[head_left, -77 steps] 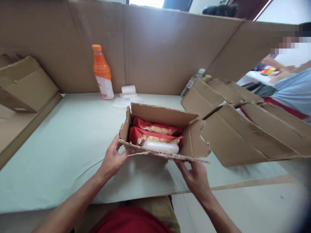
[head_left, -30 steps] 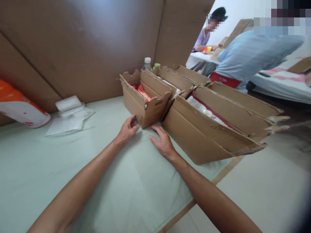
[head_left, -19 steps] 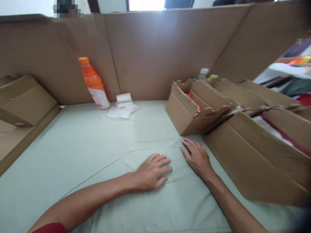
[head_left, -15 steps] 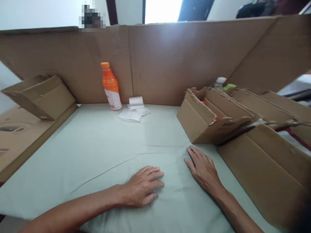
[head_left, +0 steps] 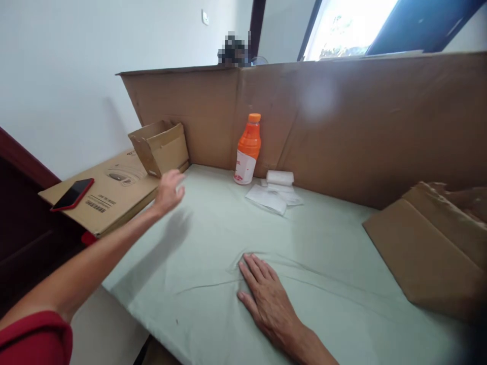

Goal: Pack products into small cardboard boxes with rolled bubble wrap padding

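My left hand point(head_left: 169, 192) is raised over the left edge of the table, close to a small open cardboard box point(head_left: 167, 149). Its fingers are apart, slightly blurred, and hold nothing. Flat on the pale green cloth point(head_left: 213, 243) rests my right hand point(head_left: 268, 299), fingers stretched out, with wrinkles in the cloth around its fingertips. Beyond it, an orange bottle point(head_left: 248, 149) with a white label leans at the back. Beside the bottle lie a white roll point(head_left: 280, 177) and flat white packets point(head_left: 266, 198).
A tall cardboard panel point(head_left: 342, 137) lines the back. On the left, a large flat carton point(head_left: 125, 187) bears a red-edged phone point(head_left: 73, 194). Another cardboard box point(head_left: 426, 248) stands at the right. Behind the panel, a person's head point(head_left: 234, 49) shows, blurred out.
The view has swung left. My left hand has lifted off the cloth and reached out to the left. My right hand has slid leftward, away from the right-hand boxes, still flat.
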A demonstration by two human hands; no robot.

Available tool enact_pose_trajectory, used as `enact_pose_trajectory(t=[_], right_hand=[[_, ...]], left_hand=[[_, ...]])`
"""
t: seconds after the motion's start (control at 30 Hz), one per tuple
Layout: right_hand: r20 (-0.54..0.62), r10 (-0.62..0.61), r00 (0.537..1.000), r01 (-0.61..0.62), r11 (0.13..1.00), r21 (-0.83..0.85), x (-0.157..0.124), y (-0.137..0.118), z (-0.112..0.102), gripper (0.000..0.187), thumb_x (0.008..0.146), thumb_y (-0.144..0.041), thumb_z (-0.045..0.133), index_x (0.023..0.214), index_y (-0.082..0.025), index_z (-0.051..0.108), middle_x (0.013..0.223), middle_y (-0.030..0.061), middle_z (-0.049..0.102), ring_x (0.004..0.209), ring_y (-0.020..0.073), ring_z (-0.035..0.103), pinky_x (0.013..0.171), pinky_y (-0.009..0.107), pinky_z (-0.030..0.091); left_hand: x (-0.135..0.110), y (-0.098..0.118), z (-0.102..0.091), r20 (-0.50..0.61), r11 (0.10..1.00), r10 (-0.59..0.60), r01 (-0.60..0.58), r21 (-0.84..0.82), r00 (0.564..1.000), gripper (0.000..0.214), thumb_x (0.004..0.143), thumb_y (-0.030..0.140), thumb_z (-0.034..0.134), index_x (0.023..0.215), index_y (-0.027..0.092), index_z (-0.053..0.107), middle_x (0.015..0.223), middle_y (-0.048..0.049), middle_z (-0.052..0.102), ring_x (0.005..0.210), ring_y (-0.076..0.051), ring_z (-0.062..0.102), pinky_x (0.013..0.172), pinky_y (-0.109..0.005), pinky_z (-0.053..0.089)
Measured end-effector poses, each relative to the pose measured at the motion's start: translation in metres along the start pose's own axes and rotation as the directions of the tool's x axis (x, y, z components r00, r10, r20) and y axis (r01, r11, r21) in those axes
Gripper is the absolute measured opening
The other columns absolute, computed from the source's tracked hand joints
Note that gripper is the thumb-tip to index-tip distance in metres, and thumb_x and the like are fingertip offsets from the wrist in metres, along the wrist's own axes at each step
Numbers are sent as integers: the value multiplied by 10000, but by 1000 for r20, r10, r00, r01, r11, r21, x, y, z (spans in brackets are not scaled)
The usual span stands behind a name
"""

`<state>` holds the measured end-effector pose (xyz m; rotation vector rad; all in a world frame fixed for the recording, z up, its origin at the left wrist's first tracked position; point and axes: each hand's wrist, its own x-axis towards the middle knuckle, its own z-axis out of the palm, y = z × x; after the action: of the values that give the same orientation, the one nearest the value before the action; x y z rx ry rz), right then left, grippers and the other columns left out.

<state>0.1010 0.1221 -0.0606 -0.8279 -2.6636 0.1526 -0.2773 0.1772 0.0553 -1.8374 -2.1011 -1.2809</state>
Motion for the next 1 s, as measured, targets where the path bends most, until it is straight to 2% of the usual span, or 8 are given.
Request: enact_pose_trajectory(t=[0.1, 0.2, 0.3, 0.4, 0.53, 0.7, 0.87, 1.0], right_hand=[[24, -38, 999, 38, 999, 20, 21, -6, 3, 592, 937, -380, 601, 1498, -220, 502, 1551, 106, 492, 1401, 327, 497, 1133, 535, 440], [21, -48, 999, 46, 997, 65, 26, -4, 2, 592, 944, -370, 592, 1512, -236, 486, 1556, 103, 484, 1403, 324, 498, 1127, 548, 448], [14, -30, 999, 28, 995, 101, 24, -2, 0, 584, 949, -366, 589, 1515, -266, 482, 1555, 96, 484, 1409, 316, 494, 1138, 550, 440], [-7, -11, 1000, 12, 994, 107, 22, -2, -1, 525, 960, -357, 576, 1474, -257, 533, 1523, 105, 526, 1386, 314, 521, 1116, 543, 469], [-137, 102, 985, -87, 989, 116, 18, 2, 5, 406, 973, -368, 560, 1347, -227, 633, 1445, 134, 600, 1296, 317, 599, 1032, 530, 541], [-313, 256, 915, -204, 960, 191, 14, 6, 9, 369, 973, -349, 542, 1304, -208, 625, 1443, 156, 587, 1278, 313, 608, 1024, 540, 547], [-324, 430, 843, -283, 866, 411, 16, 10, 4, 352, 965, -328, 529, 1281, -200, 619, 1454, 162, 571, 1336, 287, 566, 1043, 504, 542], [-262, 514, 817, -290, 759, 583, 14, 7, -4, 324, 959, -346, 524, 1215, -196, 654, 1389, 154, 623, 1276, 266, 610, 1016, 457, 555]], left_hand=[[74, -26, -41, -168, 990, -47, 68, 122, 985, 498, 837, 243, 614, 1316, 113, 570, 1550, -97, 445, 1527, -375, 214, 1271, -531, 125], [122, -40, -63, -185, 971, -79, 118, 209, 980, 542, 917, 249, 605, 1417, 92, 468, 1508, -110, 494, 1500, -385, 268, 1248, -563, 162], [143, -46, -62, -139, 947, -138, 172, 270, 981, 438, 948, 348, 628, 1327, 138, 565, 1369, -124, 595, 1320, -337, 520, 1126, -587, 386], [139, -42, -55, -94, 941, -149, 171, 292, 984, 348, 939, 406, 645, 1176, 151, 650, 1248, -88, 646, 1150, -276, 623, 999, -512, 510], [93, -23, -61, -33, 959, -87, 93, 269, 996, 191, 899, 233, 571, 981, 149, 722, 953, -67, 704, 1011, -269, 665, 974, -438, 499], [-12, 11, -90, 42, 995, 56, -60, 82, 998, 246, 799, 271, 522, 916, 239, 735, 886, -49, 737, 858, -268, 693, 857, -403, 552], [-114, 48, -122, 115, 948, 313, -302, -102, 943, 198, 869, 241, 576, 979, 338, 710, 1024, -2, 753, 1092, -267, 686, 1090, -472, 480], [-164, 54, -143, -22, 973, 230, -230, 7, 973, 529, 812, 278, 694, 1314, 407, 588, 1358, -4, 626, 1323, -314, 552, 1189, -539, 383]])
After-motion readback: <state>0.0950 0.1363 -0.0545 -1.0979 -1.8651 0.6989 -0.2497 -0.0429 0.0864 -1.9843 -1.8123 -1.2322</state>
